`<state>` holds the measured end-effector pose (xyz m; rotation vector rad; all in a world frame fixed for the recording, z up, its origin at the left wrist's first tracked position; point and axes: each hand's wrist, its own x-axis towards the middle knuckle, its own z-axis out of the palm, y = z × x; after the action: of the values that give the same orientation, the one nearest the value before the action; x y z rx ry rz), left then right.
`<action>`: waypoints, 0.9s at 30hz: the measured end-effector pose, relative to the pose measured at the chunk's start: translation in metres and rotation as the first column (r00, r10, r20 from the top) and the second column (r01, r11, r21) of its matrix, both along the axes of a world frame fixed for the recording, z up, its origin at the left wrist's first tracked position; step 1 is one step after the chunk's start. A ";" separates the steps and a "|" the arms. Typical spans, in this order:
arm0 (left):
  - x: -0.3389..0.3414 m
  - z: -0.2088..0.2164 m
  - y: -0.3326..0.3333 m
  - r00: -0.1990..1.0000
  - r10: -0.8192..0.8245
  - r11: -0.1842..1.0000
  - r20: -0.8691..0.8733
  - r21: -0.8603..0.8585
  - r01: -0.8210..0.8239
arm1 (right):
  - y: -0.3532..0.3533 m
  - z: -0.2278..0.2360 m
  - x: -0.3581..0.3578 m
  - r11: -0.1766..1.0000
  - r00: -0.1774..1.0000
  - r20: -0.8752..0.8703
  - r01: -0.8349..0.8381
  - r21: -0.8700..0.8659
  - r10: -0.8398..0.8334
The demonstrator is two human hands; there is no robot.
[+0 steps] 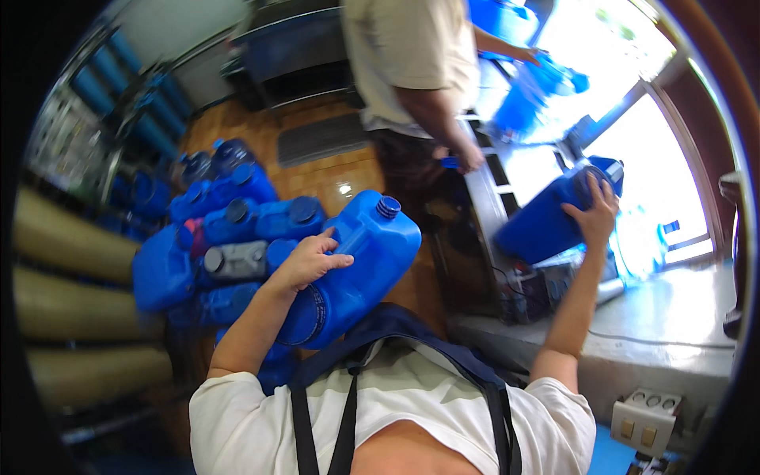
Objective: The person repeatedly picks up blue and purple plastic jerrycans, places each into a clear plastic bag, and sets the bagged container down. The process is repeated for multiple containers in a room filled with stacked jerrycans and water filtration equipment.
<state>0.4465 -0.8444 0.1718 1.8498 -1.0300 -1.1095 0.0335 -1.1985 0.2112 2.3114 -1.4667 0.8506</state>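
My left hand (307, 265) grips a light-blue plastic jug (372, 253) by its top, the jug tilted in front of my chest. Its threaded neck (389, 207) is uncapped. With my arm stretched out to the right, my right hand (599, 212) is closed round the dark round cap (589, 180) of a darker blue jug (542, 218). That jug leans at a slant by the bright window, beside the metal counter. My fingertips there are partly hidden behind the cap.
Several blue jugs (229, 222) and a grey jug (235, 260) crowd the floor at left, beside beige cylinders (87, 309). Another person (419, 63) stands ahead, one hand at a blue container (530, 91). At lower right is a switch box (645, 419); a cable crosses the ledge (657, 317).
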 end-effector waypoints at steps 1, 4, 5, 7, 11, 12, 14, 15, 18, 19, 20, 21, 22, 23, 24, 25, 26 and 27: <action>0.007 -0.005 0.024 0.999 0.039 0.999 -0.008 0.024 -0.039 | -0.009 -0.002 -0.005 0.992 0.994 0.022 -0.107 -0.063 0.109; 0.022 -0.010 0.087 0.990 0.142 0.988 -0.015 0.061 -0.141 | -0.029 -0.002 -0.012 0.976 0.983 0.048 -0.170 -0.138 0.178; 0.025 -0.012 0.108 0.985 0.172 0.982 -0.014 0.076 -0.170 | -0.045 -0.007 -0.017 0.978 0.984 0.037 -0.169 -0.122 0.175; 0.024 -0.022 0.153 0.933 0.325 0.935 0.156 0.099 -0.342 | -0.073 -0.012 -0.017 0.992 0.979 -0.176 0.094 -0.082 -0.107; 0.025 -0.026 0.228 0.774 0.589 0.772 0.235 0.121 -0.624 | -0.043 0.029 0.083 0.816 0.791 -0.335 0.569 0.096 -0.512; 0.023 -0.024 0.247 0.722 0.651 0.717 0.235 0.123 -0.686 | 0.027 0.051 0.142 0.916 0.901 -0.173 0.401 -0.019 -0.398; 0.028 -0.032 0.279 0.603 0.781 0.605 0.165 0.039 -0.795 | 0.035 0.037 0.172 0.886 0.873 0.148 -0.460 -0.065 0.464; 0.030 -0.042 0.297 0.533 0.841 0.536 0.096 -0.011 -0.844 | 0.113 0.052 0.220 0.749 0.732 0.239 -0.662 0.028 0.638; 0.027 -0.028 0.343 0.264 0.964 0.264 0.019 -0.050 -0.963 | 0.312 0.089 0.319 -0.268 -0.071 0.736 -0.951 0.153 0.674; 0.024 -0.020 0.361 0.170 0.978 0.164 -0.120 -0.059 -0.985 | 0.351 0.090 0.337 -0.523 -0.263 0.786 -0.847 0.089 0.560; 0.023 -0.014 0.377 0.084 0.963 0.072 -0.257 -0.058 -0.996 | 0.392 0.096 0.341 -0.666 -0.339 0.861 -0.746 -0.001 0.378; 0.023 -0.021 0.402 0.004 0.938 -0.008 -0.347 -0.033 -0.999 | 0.418 0.111 0.350 -0.799 -0.432 0.849 -0.601 -0.018 0.305; 0.020 -0.030 0.431 -0.080 0.900 -0.090 -0.428 -0.002 -0.996 | 0.438 0.122 0.357 -0.903 -0.508 0.836 -0.428 -0.035 0.208; 0.018 -0.030 0.453 -0.134 0.877 -0.148 -0.462 0.007 -0.989 | 0.454 0.133 0.358 -0.955 -0.481 0.875 -0.281 -0.098 0.052; 0.015 -0.028 0.474 -0.188 0.852 -0.205 -0.488 0.019 -0.979 | 0.470 0.134 0.361 -0.959 -0.466 0.877 -0.177 -0.221 -0.116; 0.014 -0.029 0.494 -0.261 0.817 -0.285 -0.515 0.033 -0.958 | 0.488 0.135 0.362 -0.940 -0.434 0.857 -0.063 -0.336 -0.277; 0.008 -0.031 0.516 -0.349 0.771 -0.379 -0.533 0.056 -0.924 | 0.509 0.127 0.370 -0.891 -0.456 0.803 -0.043 -0.451 -0.385; 0.005 -0.031 0.535 -0.399 0.722 -0.436 -0.565 0.075 -0.897 | 0.529 0.122 0.374 -0.830 -0.491 0.731 -0.027 -0.557 -0.474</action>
<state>0.4512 -0.3095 0.1410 1.1210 0.7707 0.0919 0.4073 -0.6693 0.3335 -0.6482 -1.1863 -0.0710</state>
